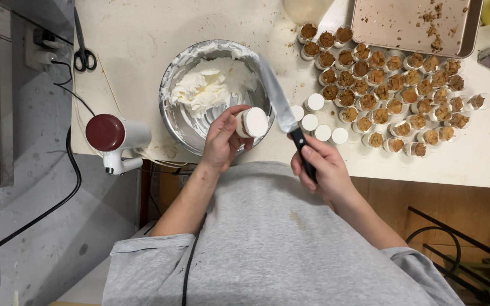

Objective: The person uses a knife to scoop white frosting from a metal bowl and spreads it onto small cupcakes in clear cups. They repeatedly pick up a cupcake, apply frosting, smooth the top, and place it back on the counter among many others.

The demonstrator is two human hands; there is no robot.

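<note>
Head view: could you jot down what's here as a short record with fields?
Left hand: holds a small cup topped with white cream, over the bowl's edge
Right hand: grips a knife, blade pointing up over the bowl
Bowl: metal, holds whipped cream
Filled cups: four, white-topped, beside the bowl
Crumb cups: many, not yet topped
Tray: crumbs on it
Mixer: at table edge

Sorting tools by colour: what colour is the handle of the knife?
Black, seen in the head view: the knife is gripped by the right hand.

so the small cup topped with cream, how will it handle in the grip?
The cup in the left hand probably weighs little, being small. Tilted, its smooth cream top would likely smear if touched. Set on its side, its round shape might roll.
</note>
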